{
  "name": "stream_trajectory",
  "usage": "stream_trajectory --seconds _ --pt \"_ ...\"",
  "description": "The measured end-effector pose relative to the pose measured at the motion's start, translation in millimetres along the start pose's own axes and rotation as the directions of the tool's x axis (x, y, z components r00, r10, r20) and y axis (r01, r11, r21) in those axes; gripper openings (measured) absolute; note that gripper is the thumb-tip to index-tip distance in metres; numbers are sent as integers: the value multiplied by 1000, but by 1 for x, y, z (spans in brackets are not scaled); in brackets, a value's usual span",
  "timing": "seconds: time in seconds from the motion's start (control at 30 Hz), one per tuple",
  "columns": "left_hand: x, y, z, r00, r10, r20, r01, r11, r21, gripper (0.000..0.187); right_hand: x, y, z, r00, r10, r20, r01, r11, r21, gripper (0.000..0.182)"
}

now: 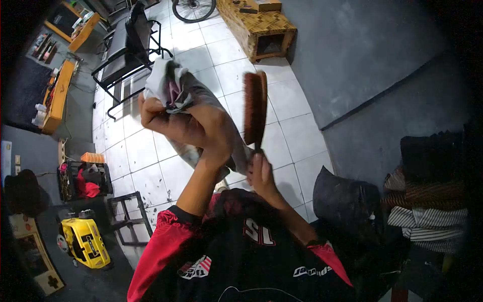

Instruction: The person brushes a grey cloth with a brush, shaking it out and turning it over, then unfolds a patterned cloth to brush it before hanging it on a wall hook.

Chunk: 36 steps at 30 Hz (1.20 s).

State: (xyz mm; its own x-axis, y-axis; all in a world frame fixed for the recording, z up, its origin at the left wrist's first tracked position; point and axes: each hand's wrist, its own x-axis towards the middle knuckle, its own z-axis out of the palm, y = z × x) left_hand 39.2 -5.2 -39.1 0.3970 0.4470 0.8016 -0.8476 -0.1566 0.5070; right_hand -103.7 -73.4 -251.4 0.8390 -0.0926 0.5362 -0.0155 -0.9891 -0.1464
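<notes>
My left hand (188, 126) is raised in front of me, its fingers closed around a bunched grey cloth (209, 98). Part of the cloth sticks up above the knuckles, and more of it hangs behind my wrist down toward my other hand. Lower and to the right, my right hand (260, 173) grips the dark handle of a brush (255, 108). The brush stands nearly upright, its reddish-brown bristles facing left toward the cloth and its wooden back facing right. The lower end of the cloth reaches right up to my right fingers.
Black armchairs (133, 48) stand at the upper left on white floor tiles (294, 136) scattered with dark bits. A woven bench (256, 25) sits ahead by the grey wall. A yellow toy car (85, 241) and a black metal frame (132, 219) lie left; a black cushion (347, 196) and folded striped fabric (427, 224) right.
</notes>
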Motion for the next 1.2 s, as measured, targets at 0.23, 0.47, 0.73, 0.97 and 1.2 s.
stream_trajectory --seconds 0.23,0.47,0.73,0.97,1.2 --pt "18 -17 -2 986 -136 -95 102 949 -298 29 -19 11 83 512 106 852 -621 731 283 27" --pt "48 -3 -5 988 -19 -154 16 1000 -20 24 -157 93 97 298 322 899 -351 913 -210 23" --pt "30 -10 -3 995 -38 96 33 998 48 55 -80 114 -4 680 55 731 56 990 -126 6" --pt "1 25 -6 964 -146 222 116 983 143 46 66 47 -105 961 -260 91 212 910 357 20" --pt "5 58 -41 943 -319 92 332 917 -219 24 109 70 -32 953 -212 -218 265 931 251 24"
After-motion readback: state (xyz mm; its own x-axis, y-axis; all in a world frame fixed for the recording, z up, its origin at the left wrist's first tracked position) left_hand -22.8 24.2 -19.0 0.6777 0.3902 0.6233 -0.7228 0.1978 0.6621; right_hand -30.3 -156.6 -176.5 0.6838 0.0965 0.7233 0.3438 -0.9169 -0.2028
